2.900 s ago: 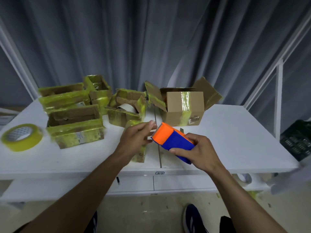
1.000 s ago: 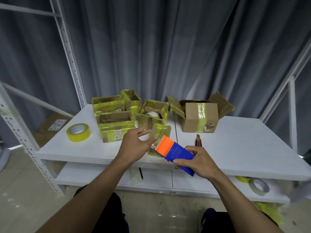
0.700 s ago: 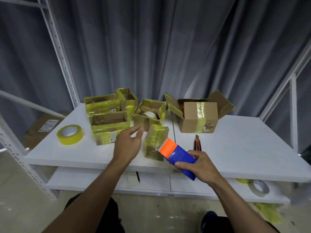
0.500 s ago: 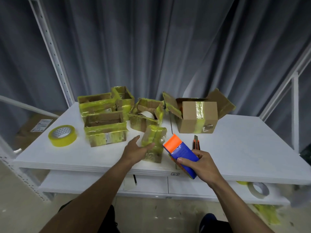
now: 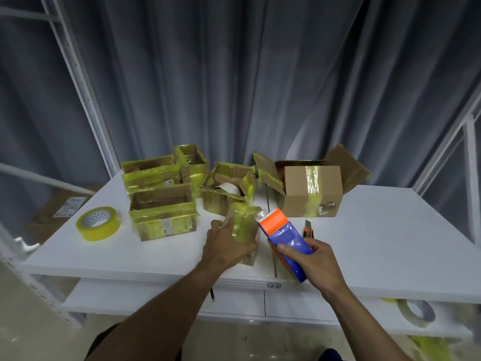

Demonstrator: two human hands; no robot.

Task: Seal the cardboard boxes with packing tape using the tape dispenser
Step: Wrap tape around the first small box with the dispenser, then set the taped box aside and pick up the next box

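Note:
My right hand (image 5: 311, 259) grips a blue and orange tape dispenser (image 5: 283, 238), its orange end pointing up and to the left. My left hand (image 5: 225, 243) closes around the near side of a small box wrapped in yellow tape (image 5: 244, 225), which stands on the white table (image 5: 377, 230) right beside the dispenser's orange end. Behind it stand several open cardboard boxes patched with yellow tape (image 5: 164, 212), and a plain brown box (image 5: 312, 194) with open flaps stands at the back right.
A roll of yellow tape (image 5: 98, 223) lies at the table's left. An orange utility knife (image 5: 309, 228) lies just right of the dispenser. Another tape roll (image 5: 416, 312) sits on the lower shelf at right. White rack posts rise on both sides, with grey curtains behind.
My left hand dropped from the dispenser's end and took hold of the small yellow-taped box. The dispenser stayed in my right hand, moving slightly toward the box.

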